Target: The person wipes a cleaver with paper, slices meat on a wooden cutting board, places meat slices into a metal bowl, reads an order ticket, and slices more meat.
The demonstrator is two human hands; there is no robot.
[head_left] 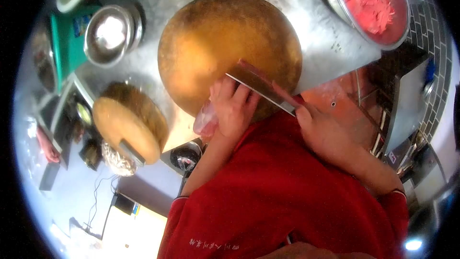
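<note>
Steel bowl (pixel 98 55) and meat basin (pixel 401 33) flank the chopping board (pixel 211 33). Right hand (pixel 318 129) is closed around cleaver (pixel 263 88); left hand (pixel 232 108), fingers bent, touches meat piece (pixel 206 121); grip unclear.

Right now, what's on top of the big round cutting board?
Toward the near edge of the cutting board: pink meat beside the left hand, and a cleaver in the right hand. Anything beneath hand or cleaver is covered.
</note>
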